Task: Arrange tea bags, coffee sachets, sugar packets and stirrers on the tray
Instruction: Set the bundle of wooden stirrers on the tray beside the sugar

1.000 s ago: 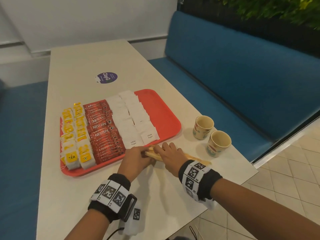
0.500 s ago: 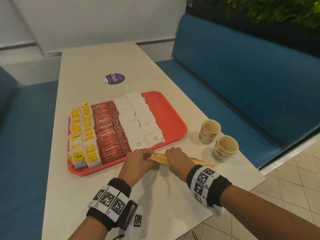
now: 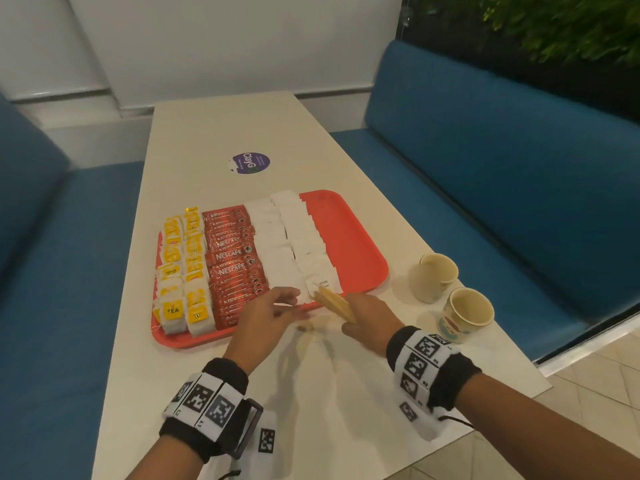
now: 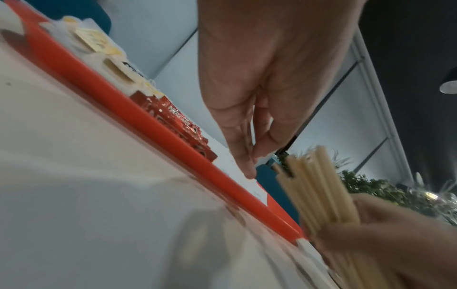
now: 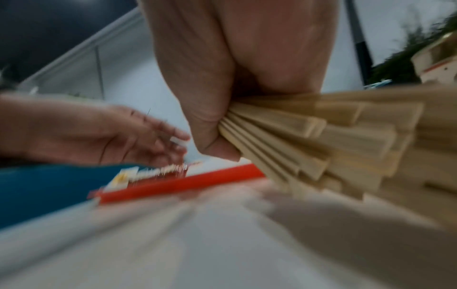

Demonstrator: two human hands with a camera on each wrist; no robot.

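Note:
A red tray on the pale table carries rows of yellow-tagged tea bags, red coffee sachets and white sugar packets. My right hand grips a bundle of wooden stirrers, lifted off the table and angled over the tray's front edge. In the right wrist view the thumb clamps the fanned stirrers. My left hand hovers at the tray's front rim, fingers extended, fingertips touching the nearest sugar packet. It holds nothing.
Two paper cups stand on the table right of the tray, close to my right hand. A purple round sticker lies beyond the tray. Blue benches flank the table; its right edge runs just past the cups.
The stirrer bundle lay flat on the table under both hands. My right hand has lifted it and swung it toward the tray; my left hand has let go and reached to the tray's rim.

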